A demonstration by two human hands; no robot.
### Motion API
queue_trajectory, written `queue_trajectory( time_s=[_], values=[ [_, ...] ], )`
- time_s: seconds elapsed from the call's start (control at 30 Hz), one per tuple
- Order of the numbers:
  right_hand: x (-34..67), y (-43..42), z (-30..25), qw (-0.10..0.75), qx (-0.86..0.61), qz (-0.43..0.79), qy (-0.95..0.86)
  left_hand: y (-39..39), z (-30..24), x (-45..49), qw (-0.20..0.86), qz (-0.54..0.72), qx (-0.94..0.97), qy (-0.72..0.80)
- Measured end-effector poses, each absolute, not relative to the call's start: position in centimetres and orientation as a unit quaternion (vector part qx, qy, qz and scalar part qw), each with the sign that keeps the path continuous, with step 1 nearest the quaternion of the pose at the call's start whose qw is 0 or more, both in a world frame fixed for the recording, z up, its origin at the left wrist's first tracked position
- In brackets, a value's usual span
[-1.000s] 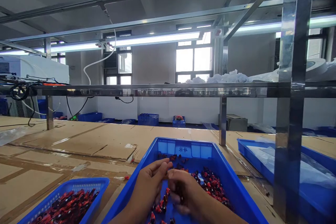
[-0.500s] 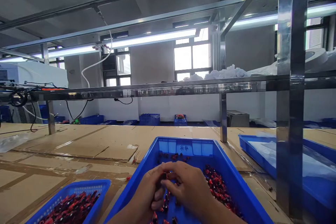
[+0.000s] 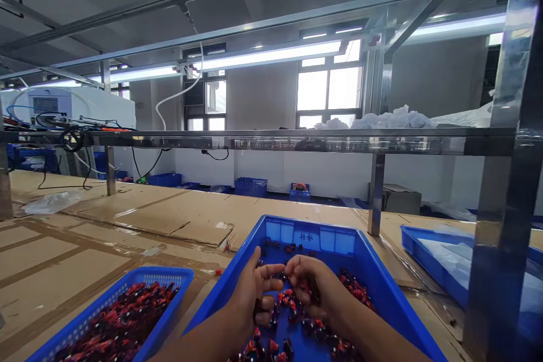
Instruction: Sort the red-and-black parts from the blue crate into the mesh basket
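Both hands are over a deep blue tray (image 3: 384, 288) with small red-and-black pieces (image 3: 356, 288) scattered on its floor. My left hand (image 3: 253, 294) has its thumb raised and its index and middle fingers stretched towards the right hand. Its lower fingers curl loosely over a dark spot that I cannot make out. My right hand (image 3: 320, 283) is closed, thumb and index finger brought together, with dark reddish pieces partly showing under its curled fingers. The fingertips of the two hands nearly meet. A shallower blue basket (image 3: 182, 288), heaped with similar pieces, stands left of the tray.
Brown cardboard (image 3: 169, 220) covers the bench. A metal shelf rail (image 3: 263, 140) crosses in front, with posts (image 3: 376, 195) behind and right of the tray. Another blue tray (image 3: 418, 246) with white sheeting lies at right. Clear plastic (image 3: 53, 202) lies at far left.
My hands have come apart from close contact; the left thumb and fingers have spread open. The camera view has turned left, so the scene sits further right.
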State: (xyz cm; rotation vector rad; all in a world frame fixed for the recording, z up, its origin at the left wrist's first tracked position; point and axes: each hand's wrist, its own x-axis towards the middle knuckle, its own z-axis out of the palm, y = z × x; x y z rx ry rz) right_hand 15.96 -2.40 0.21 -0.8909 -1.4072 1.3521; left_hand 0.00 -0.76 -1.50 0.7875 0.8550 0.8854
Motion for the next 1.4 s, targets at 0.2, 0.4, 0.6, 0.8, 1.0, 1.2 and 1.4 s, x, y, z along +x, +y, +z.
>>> queue_trajectory(
  time_s=[0.2,0.4,0.6,0.8,1.0,1.2,1.4],
  values=[
    [14.4,-4.7,-0.3,0.377,-0.382,0.252,-0.805,-1.6,-1.2,1.0,0.734,0.439,0.327,0.401],
    [13.6,-5.2,-0.9,0.333,-0.451,0.116,-0.820,-1.7,-1.1,1.0,0.762,0.449,0.280,0.374],
    [15.7,-3.4,0.6,0.442,-0.488,0.160,-0.736,-0.9,-1.2,0.6,0.765,0.478,0.301,0.309],
    [17.3,-2.6,1.2,0.460,-0.461,0.126,-0.749,-0.8,-1.1,0.4,0.773,0.480,0.331,0.253],
    [17.3,-3.3,1.5,0.457,-0.451,0.095,-0.761,-1.3,0.1,0.2,0.739,0.508,0.340,0.282],
    [17.0,-3.6,1.2,0.483,-0.430,0.075,-0.759,-1.2,-0.3,0.2,0.703,0.513,0.387,0.306],
    [17.0,-3.3,1.2,0.503,-0.431,0.061,-0.747,-0.2,-1.5,0.2,0.670,0.497,0.466,0.294]
  ],
)
